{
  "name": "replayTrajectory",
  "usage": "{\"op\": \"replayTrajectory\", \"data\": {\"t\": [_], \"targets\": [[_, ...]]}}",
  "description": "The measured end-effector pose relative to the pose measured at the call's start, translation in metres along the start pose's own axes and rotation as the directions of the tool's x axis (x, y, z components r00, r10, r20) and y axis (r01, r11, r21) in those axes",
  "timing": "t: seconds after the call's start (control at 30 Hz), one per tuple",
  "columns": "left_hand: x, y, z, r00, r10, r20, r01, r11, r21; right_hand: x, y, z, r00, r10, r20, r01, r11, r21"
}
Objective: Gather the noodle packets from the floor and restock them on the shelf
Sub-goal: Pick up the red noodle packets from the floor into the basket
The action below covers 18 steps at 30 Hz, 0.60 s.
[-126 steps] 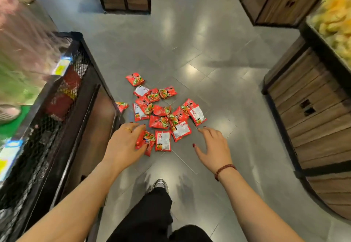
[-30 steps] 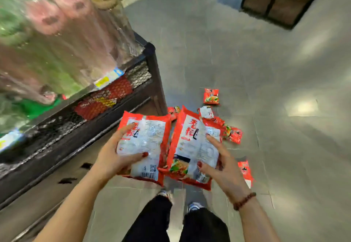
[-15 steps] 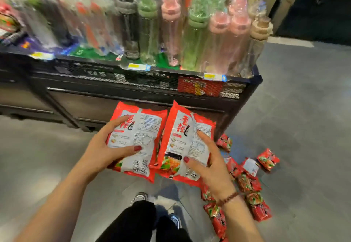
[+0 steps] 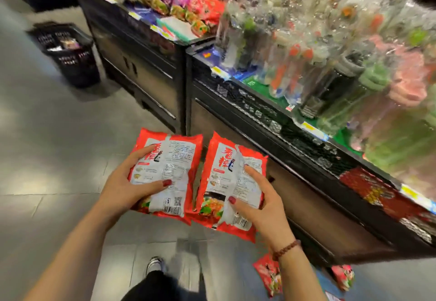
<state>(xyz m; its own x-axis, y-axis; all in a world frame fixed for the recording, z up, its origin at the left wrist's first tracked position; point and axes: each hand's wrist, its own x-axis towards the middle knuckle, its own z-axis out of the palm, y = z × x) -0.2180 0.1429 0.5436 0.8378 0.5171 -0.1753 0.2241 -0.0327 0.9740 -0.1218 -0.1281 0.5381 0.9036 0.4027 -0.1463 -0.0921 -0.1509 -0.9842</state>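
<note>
While my left hand (image 4: pixel 122 192) grips one noodle packet (image 4: pixel 175 156) and right hand (image 4: pixel 264 206) a second packet (image 4: pixel 225 166), black basket (image 4: pixel 73 68) holds blurred goods (image 4: pixel 68 44)

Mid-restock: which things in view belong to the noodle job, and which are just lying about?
Job: left packet in the left hand, right packet in the right hand, floor packets, shelf.
Lying about: black basket, wrapped bottles, snack bags.
</note>
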Motion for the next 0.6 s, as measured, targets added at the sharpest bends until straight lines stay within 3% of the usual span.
{"op": "replayTrajectory", "data": {"t": [0.27,0.6], "targets": [[0.054,-0.014,-0.165,0.976,0.007,-0.215,-0.029,0.994,-0.103,0.097,-0.040,0.147,0.977,-0.029,0.211,0.043,0.997,-0.062],[0.104,-0.049,-0.268,0.911,-0.103,-0.399,0.034,0.983,-0.178,0.198,-0.061,0.289,0.881,0.094,0.464,-0.025,0.988,-0.153]]}}
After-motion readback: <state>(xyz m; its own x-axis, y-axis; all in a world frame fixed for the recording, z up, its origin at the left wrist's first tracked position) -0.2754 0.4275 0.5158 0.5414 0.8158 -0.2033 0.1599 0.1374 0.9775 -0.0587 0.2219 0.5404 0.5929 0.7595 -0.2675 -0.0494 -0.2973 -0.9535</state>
